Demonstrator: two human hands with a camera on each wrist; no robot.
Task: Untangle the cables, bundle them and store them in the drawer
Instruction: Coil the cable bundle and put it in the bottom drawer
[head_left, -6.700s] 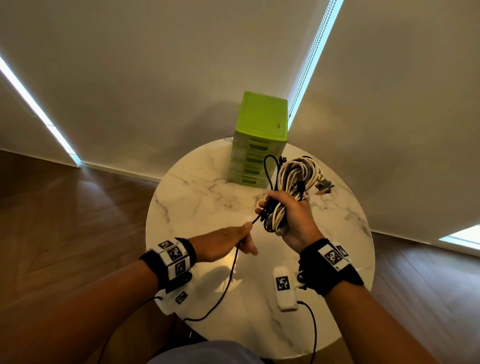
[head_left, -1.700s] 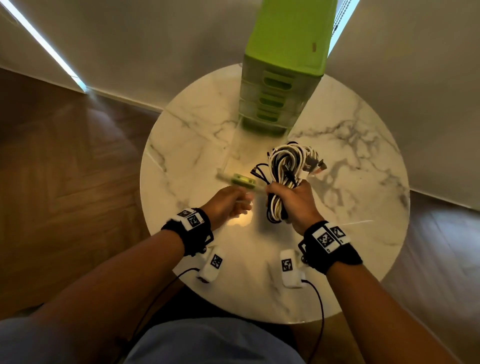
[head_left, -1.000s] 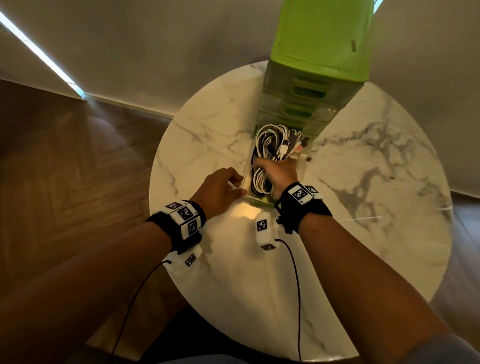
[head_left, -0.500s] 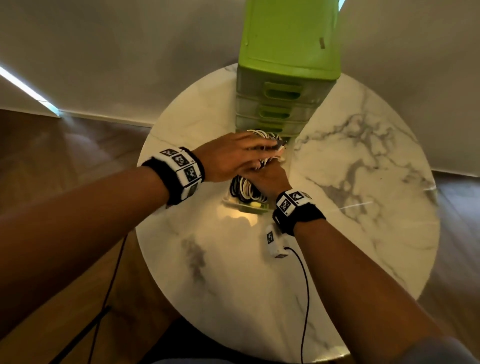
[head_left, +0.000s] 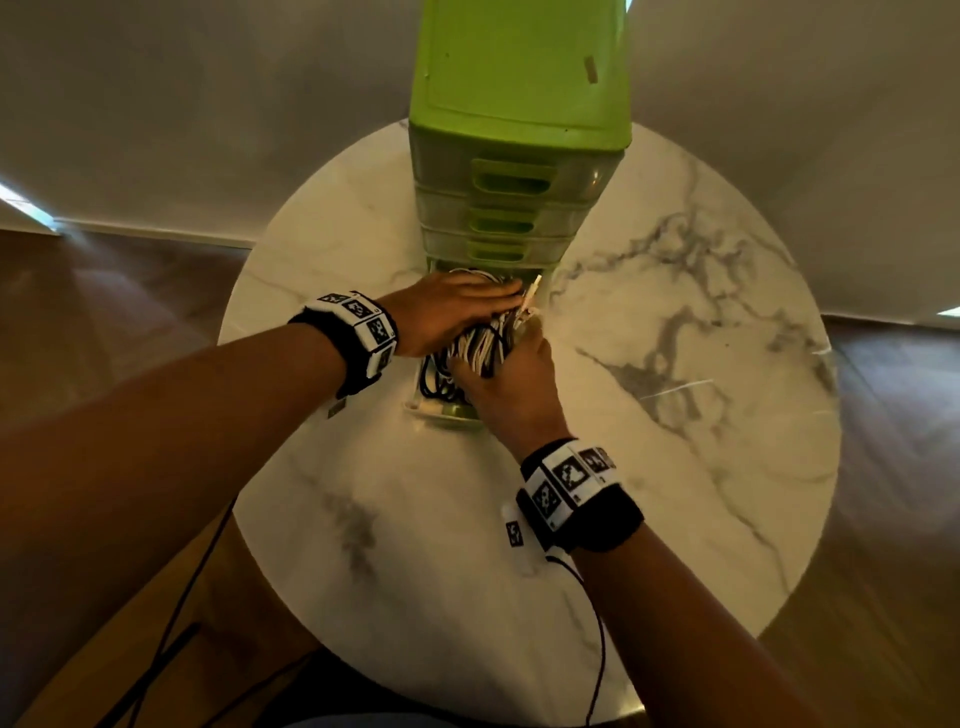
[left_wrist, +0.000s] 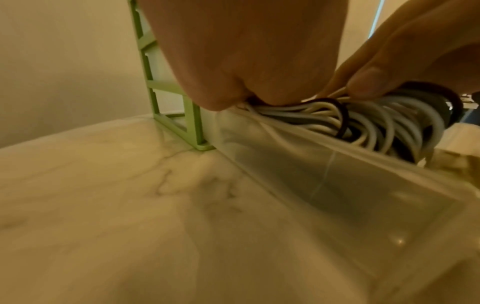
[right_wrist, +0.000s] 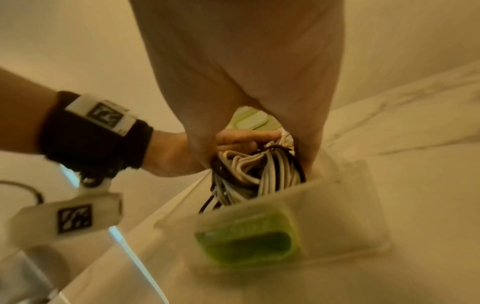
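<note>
From the head view, the left hand (head_left: 447, 312) lies flat, fingers straight, pressing the bundle of white and black cables (head_left: 480, 345) down into the pulled-out bottom drawer (head_left: 441, 410) of the green drawer unit (head_left: 519, 78) on the round marble table (head_left: 675, 415). The right hand (head_left: 511, 384) covers the bundle's near end. Only the left wrist view shows its fingers (left_wrist: 369, 82) pinching cable loops; the right wrist view adds the drawer's green handle (right_wrist: 246, 240).

Head overhead; wrist views close, sharing drawer (head_left: 441, 408).
</note>
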